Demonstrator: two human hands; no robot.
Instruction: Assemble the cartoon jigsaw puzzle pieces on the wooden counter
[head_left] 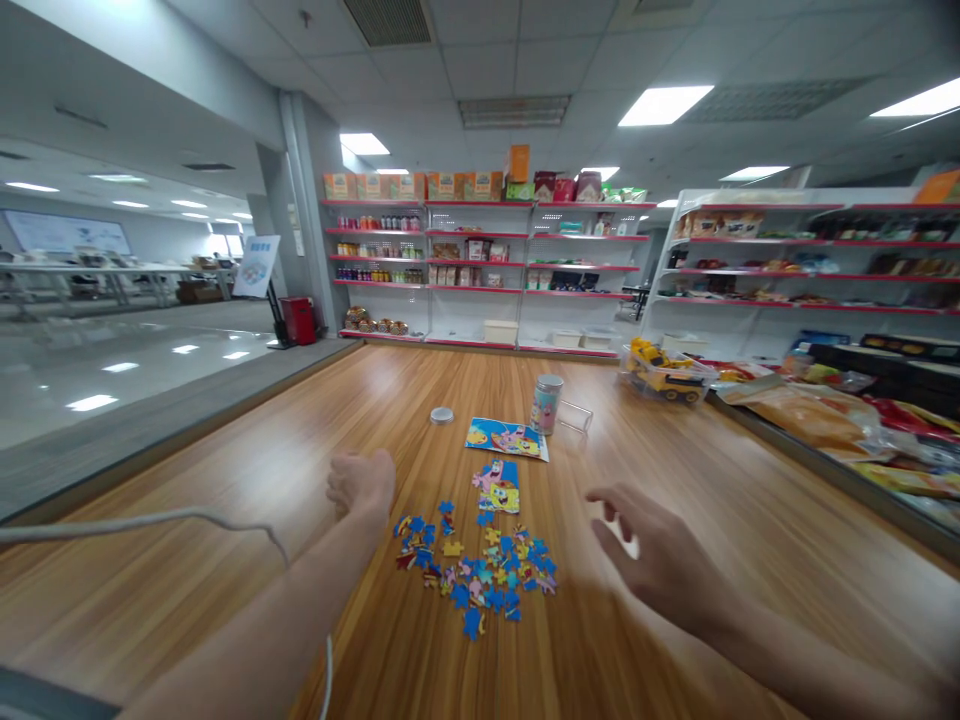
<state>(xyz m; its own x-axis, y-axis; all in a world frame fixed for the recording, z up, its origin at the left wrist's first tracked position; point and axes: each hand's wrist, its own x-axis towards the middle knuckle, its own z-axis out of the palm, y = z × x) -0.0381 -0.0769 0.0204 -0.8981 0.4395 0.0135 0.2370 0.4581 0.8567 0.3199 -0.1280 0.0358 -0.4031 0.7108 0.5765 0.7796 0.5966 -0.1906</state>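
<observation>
Puzzle pieces (495,600) lie between the clenched left hand (363,484) and the open, leftward-pointing right hand (660,550).

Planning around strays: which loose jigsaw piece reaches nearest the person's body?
The blue, knobbed jigsaw piece at the scatter's near edge, immediately left of a small yellowish piece. Its bottom tip sits lower in view than any other piece.

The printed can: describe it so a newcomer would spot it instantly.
On the wooden table, find the picture sheet beyond the loose puzzle pieces. The can stands upright at its right end; printing sets it apart from the clear object beside it.
</observation>
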